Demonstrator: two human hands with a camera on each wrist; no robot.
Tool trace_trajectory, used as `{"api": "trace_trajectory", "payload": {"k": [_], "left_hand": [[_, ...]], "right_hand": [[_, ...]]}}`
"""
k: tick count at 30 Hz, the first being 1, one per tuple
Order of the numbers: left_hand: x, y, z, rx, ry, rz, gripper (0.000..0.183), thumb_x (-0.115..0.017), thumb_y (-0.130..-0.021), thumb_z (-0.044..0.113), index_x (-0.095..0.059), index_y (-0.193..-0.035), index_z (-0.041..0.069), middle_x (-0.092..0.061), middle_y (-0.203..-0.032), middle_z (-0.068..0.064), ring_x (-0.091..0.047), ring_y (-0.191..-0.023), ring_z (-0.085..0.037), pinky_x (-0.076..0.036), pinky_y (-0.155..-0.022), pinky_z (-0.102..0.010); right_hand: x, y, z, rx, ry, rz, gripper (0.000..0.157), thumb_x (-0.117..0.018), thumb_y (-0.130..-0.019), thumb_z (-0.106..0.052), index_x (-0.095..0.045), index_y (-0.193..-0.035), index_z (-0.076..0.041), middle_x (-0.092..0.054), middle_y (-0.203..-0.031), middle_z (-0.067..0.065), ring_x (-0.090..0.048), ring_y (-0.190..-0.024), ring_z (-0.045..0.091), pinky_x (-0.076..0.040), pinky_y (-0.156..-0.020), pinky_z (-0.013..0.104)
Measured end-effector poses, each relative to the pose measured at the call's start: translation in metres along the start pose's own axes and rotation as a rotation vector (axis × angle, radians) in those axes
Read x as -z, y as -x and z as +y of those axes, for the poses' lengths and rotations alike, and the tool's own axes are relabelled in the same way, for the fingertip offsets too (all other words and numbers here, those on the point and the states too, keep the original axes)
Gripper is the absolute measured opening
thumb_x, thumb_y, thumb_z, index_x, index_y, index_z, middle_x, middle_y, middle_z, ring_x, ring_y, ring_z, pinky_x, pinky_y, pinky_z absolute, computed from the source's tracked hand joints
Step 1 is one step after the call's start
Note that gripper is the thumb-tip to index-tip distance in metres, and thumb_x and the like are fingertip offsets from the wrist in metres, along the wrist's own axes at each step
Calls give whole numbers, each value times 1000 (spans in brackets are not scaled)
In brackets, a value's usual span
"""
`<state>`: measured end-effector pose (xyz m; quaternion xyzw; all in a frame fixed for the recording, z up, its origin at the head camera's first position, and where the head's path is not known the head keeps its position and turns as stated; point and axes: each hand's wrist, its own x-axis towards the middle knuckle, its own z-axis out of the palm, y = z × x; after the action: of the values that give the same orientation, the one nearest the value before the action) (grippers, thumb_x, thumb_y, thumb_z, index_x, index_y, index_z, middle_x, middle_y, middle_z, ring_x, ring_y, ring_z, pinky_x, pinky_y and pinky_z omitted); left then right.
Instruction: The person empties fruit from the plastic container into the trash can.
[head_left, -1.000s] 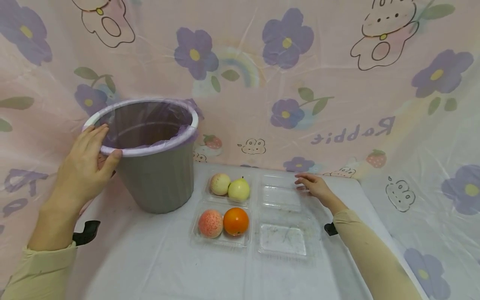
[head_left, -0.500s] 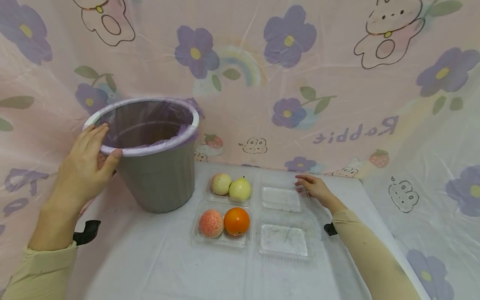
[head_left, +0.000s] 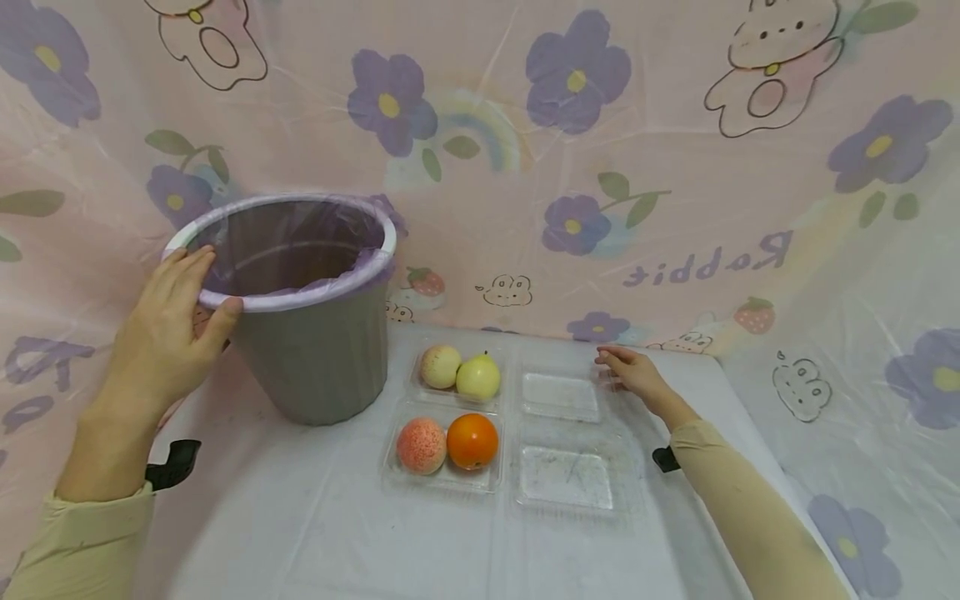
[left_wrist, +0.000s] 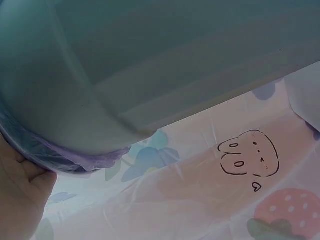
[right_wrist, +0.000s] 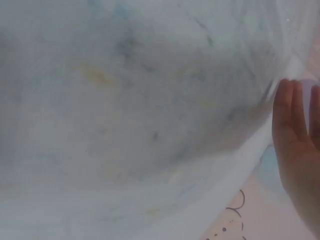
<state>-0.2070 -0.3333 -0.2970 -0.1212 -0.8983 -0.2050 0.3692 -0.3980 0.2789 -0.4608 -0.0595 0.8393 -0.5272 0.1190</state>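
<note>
Hardly any change: right hand (head_left: 636, 375) has edged slightly outward from the far see-through tray (head_left: 558, 396), fingers loose, nothing held that I can see; whether it touches, can't tell. Left hand (head_left: 168, 325) keeps gripping the bin (head_left: 315, 358) at its rim. Orange (head_left: 472, 442), peach (head_left: 422, 446), pear (head_left: 478, 377) and pale fruit (head_left: 440, 367) unmoved between the hands, so I'd call it a pause. Bin's inside bottom hidden; right wrist view blurred; left hand cut off in its own.
</note>
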Motion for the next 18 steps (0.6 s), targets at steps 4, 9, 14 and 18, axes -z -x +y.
{"api": "trace_trajectory", "payload": {"k": [4, 9, 14, 18], "left_hand": [[2, 0, 1, 6, -2, -4, 64, -50, -96, 41, -39, -142, -1, -39, -145, -22, -24, -140, -38, -15, -116, -47], [3, 1, 4, 21, -5, -8, 64, -50, -96, 41, -39, -142, -1, -39, -145, -22, -24, -140, -37, -16, -116, -49], [3, 1, 4, 22, -2, -6, 64, -50, -96, 42, -38, -142, -1, -39, -145, -22, -24, -141, -36, -15, -115, -49], [3, 1, 4, 13, -3, 3, 64, -50, -96, 42, -39, -142, -1, -39, -145, -22, -24, -140, -36, -16, -115, -49]], "right_hand": [[1, 11, -14, 14, -15, 8, 54, -46, -100, -35, -37, -144, -5, -43, -141, 24, -47, -123, 43, -46, -95, 51], [6, 15, -16, 50, 67, 73, 57, -48, -97, -43, -41, -144, -11, -46, -142, 15, -49, -124, 35, -48, -95, 44], [6, 25, -33, 118, 138, 131, 56, -48, -96, -46, -45, -141, -12, -49, -139, 17, -49, -122, 35, -46, -97, 46], [3, 35, -47, 166, 217, 144, 56, -50, -95, -47, -46, -141, -15, -51, -138, 14, -51, -120, 35, -45, -95, 51]]}}
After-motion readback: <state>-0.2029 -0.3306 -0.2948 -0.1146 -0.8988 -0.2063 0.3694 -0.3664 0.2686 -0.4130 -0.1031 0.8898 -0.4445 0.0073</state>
